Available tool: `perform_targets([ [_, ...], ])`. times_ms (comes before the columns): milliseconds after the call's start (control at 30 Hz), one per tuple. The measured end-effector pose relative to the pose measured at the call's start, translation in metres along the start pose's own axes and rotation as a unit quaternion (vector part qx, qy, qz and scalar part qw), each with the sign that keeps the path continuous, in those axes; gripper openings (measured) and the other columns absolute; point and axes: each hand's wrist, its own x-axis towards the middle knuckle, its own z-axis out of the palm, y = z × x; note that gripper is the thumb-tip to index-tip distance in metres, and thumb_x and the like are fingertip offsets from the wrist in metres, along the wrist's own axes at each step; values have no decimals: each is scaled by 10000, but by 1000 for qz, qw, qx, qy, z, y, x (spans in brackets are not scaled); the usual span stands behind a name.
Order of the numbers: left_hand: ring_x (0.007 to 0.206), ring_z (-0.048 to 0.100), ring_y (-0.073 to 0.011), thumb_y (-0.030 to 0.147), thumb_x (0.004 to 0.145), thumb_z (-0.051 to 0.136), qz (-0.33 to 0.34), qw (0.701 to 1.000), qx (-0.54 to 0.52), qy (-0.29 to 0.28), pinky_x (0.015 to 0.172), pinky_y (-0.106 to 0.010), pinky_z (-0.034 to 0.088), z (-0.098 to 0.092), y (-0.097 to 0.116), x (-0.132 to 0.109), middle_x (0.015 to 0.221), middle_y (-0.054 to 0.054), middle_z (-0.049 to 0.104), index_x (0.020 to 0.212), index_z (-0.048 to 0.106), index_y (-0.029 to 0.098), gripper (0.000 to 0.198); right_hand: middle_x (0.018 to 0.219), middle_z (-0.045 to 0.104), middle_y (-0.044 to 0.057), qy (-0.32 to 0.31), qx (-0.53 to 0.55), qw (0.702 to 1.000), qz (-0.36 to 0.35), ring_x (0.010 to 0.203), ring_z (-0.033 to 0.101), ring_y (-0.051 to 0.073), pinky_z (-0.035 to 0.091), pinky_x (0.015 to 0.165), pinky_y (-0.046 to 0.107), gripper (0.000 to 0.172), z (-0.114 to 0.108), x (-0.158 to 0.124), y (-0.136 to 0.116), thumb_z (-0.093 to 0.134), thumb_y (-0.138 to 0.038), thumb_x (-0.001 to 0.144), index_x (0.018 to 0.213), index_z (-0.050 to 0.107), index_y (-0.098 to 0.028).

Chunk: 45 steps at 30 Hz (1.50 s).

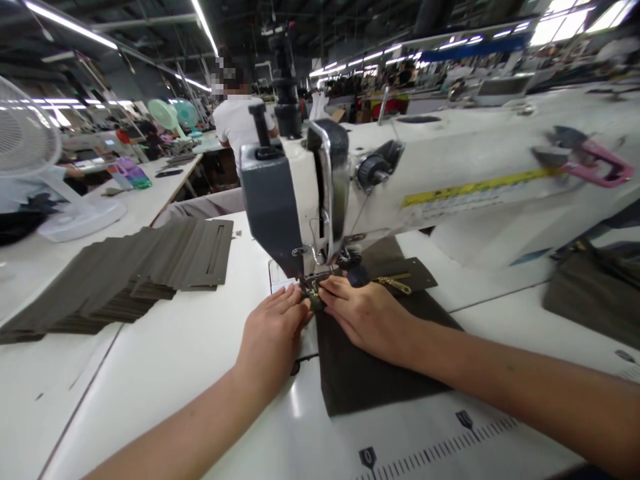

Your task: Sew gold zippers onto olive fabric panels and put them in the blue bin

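Observation:
A dark olive fabric piece (370, 380) lies under the presser foot (313, 283) of a white sewing machine (450, 153). A gold zipper pull (397, 285) shows on a strip of it, right of the foot. My left hand (275, 327) is at the left of the foot, with fingers together and thumb tip closed on the fabric edge. My right hand (367, 317) rests over the fabric from the right, fingertips gripping it close to the foot. The fingers partly hide the fabric edge near the needle.
Stacked olive panels (165, 260) with slots lie at the left. More dark fabric (595, 293) is at the right. Pink-handled snips (593, 160) rest against the machine arm. A white fan (75, 207) stands at the far left. A person in a white shirt (240, 123) is beyond the machine.

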Motion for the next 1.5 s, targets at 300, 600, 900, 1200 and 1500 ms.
perform_targets([
  [300,909,642,-238,140,872,420,-6,999,43,0,861,-418,511,0,6,1,962,-142,672,781,622,121,222,1027,624,149,-6,5,999,-37,893,599,217,482,779,357,210,-4,0,8,423,-96,841,960,595,-75],
  [600,898,646,-227,130,876,392,12,999,34,18,838,-387,529,2,4,3,946,-144,676,794,612,114,235,994,617,130,-18,39,999,-22,1002,534,226,394,928,394,191,2,5,5,436,-85,826,918,602,-104],
  [900,830,660,-239,198,903,388,13,999,36,27,801,-407,539,5,-2,9,874,-137,686,812,598,103,248,879,641,86,-1,27,999,-19,825,581,192,443,829,342,187,6,8,12,439,-108,841,853,620,-153],
  [1200,807,661,-234,215,909,380,5,1000,22,21,787,-408,534,4,-5,9,850,-126,689,819,584,111,246,853,638,70,26,12,999,-22,782,576,185,445,788,317,165,7,10,12,450,-113,838,833,610,-154],
  [1500,740,664,-212,203,907,367,9,999,36,25,762,-377,540,2,-3,14,797,-101,688,789,579,130,253,838,644,57,33,22,999,-30,766,588,186,454,772,327,188,10,11,15,434,-104,844,829,609,-169],
])
